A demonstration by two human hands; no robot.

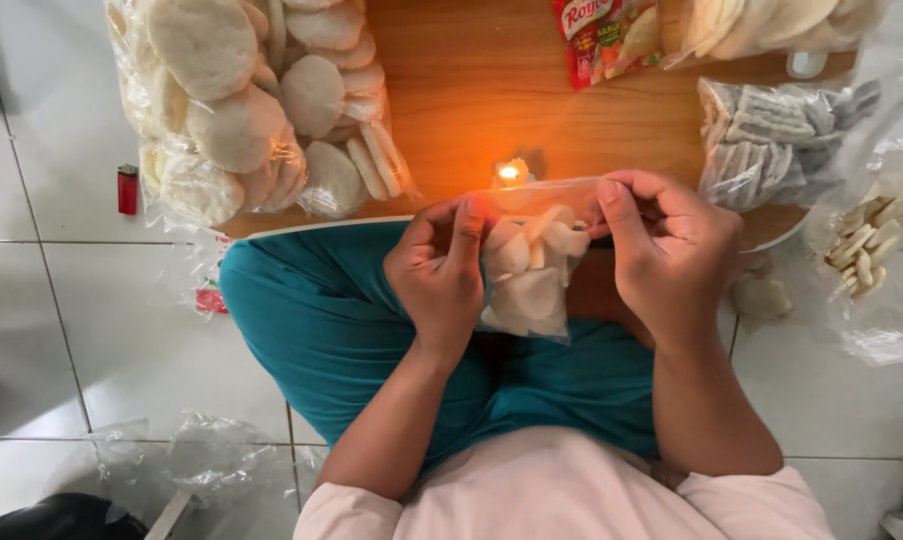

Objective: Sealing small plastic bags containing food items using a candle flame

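While pinched shut, left hand, right hand grip cracker bag.

You have one view only, worn on your head; it looks steeply down over your chest and lap, facing forward to a low wooden table on white floor tiles; it sits close, your left hand and right hand filling mid-frame; no second view shares the scene.

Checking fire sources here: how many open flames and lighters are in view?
2: one small lit candle flame on the wooden board, just beyond the held clear plastic bag; one red lighter on the white-tiled floor, far left.
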